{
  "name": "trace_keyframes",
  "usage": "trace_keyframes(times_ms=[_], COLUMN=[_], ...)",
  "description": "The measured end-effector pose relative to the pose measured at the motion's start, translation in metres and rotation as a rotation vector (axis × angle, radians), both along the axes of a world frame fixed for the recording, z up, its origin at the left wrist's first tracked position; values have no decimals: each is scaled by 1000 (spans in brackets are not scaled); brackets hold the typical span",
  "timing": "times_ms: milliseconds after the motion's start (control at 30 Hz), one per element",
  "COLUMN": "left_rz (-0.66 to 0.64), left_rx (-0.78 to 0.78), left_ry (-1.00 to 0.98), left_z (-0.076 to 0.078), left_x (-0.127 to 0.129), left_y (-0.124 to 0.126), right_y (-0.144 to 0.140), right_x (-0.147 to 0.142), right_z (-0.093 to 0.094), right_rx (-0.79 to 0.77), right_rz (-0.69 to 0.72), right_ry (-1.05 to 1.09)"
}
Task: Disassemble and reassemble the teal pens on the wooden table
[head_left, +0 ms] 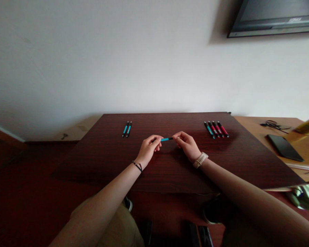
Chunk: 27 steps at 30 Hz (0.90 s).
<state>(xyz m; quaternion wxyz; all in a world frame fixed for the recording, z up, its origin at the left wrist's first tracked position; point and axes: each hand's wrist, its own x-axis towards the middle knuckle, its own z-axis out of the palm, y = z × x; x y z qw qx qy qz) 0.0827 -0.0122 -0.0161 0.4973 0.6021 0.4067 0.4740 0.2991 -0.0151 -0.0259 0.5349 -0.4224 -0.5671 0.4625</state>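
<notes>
Both my hands hold one blue pen (166, 139) level above the middle of a dark wooden table (170, 171). My left hand (149, 148) pinches its left end and my right hand (186, 144) pinches its right end. Two blue pens (127, 129) lie side by side at the far left of the table. At the far right lies a row of several pens (216, 129), one blue and the others red.
A lighter wooden desk (249, 125) adjoins on the right, with a black phone (284, 147), a tangled cable (274, 125) and a yellow object (308, 125). A screen (275, 17) hangs on the white wall at upper right. My knees are under the table's near edge.
</notes>
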Motion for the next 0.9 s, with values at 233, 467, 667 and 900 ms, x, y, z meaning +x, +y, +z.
trace_keyframes(times_ms=[233, 467, 667, 900], left_rz=[4, -9, -4, -5], left_rx=[-3, 4, 3, -4], left_ry=[0, 2, -2, -21], left_z=[1, -3, -4, -5], left_x=[1, -1, -2, -1], left_y=[0, 1, 2, 2], right_y=[2, 0, -1, -4], right_x=[1, -1, -2, 0], right_z=[-5, -3, 0, 3], right_rx=[34, 25, 38, 48], right_rz=[2, 4, -7, -10], right_ry=[-2, 5, -38, -88])
